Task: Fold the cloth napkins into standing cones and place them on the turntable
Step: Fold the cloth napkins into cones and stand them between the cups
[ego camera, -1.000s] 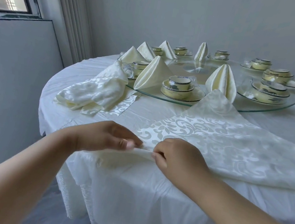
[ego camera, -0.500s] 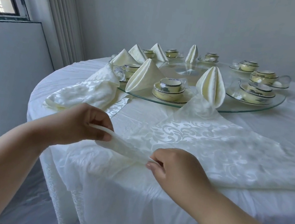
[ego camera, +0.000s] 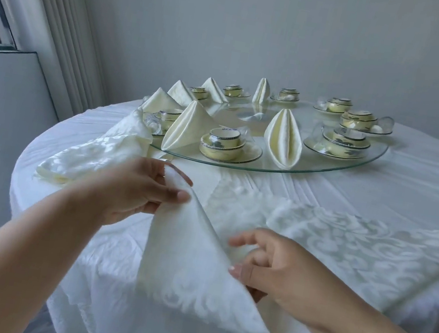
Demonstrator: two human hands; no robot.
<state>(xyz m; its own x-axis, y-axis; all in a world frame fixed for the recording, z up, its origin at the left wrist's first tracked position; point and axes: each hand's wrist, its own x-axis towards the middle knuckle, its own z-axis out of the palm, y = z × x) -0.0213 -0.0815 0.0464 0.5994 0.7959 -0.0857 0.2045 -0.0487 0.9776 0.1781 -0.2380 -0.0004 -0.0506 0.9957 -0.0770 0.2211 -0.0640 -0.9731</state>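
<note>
Head view: our left hand point(ego camera: 132, 189) pinches the napkin point(ego camera: 189, 263) corner, raised up-left of our right hand point(ego camera: 276, 267), whose fingers pinch its lower edge

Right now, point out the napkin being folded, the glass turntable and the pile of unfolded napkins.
napkin being folded point(ego camera: 185, 254): head view, on the raised flap between the hands.
glass turntable point(ego camera: 328, 172): head view, on its bare near rim.
pile of unfolded napkins point(ego camera: 98, 150): head view, on the middle of the heap.
</note>
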